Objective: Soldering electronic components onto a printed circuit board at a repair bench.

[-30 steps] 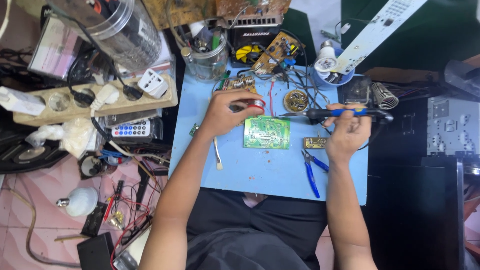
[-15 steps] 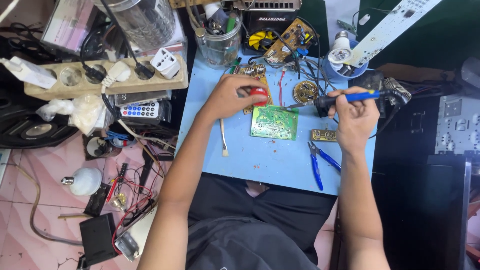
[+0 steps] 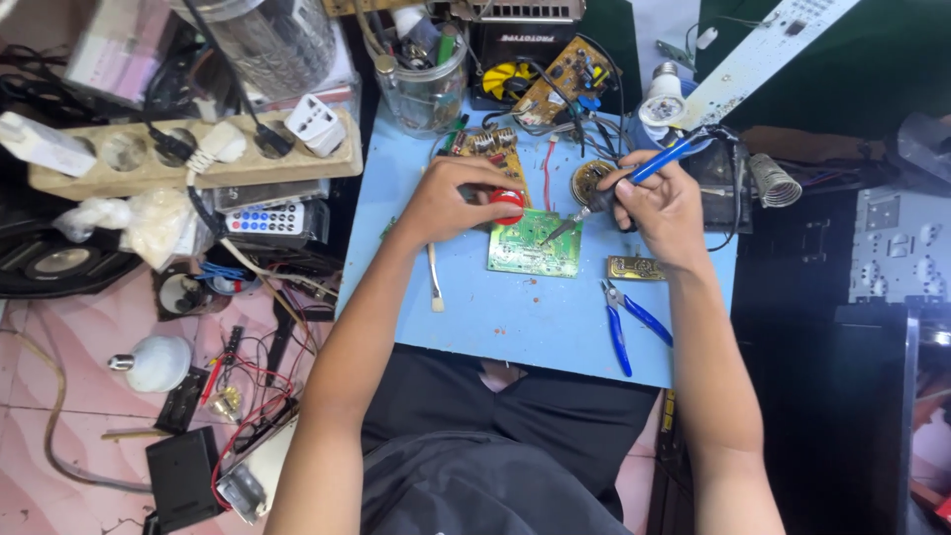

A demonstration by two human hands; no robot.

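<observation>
A person solders a green board [image 3: 532,244] lying flat mid-table [image 3: 416,307]: the right hand [image 3: 662,206] is closed around a blue iron [image 3: 634,178], the left hand [image 3: 458,198] gripping a red object [image 3: 509,205] beside the board. The iron's long axis slants, tip down-left onto the board; the next touch seemingly needs a steady tip.

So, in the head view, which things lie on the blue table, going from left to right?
Small brush → left hand → green circuit board → right hand holding the soldering iron; blue-handled pliers lie nearer.
</observation>
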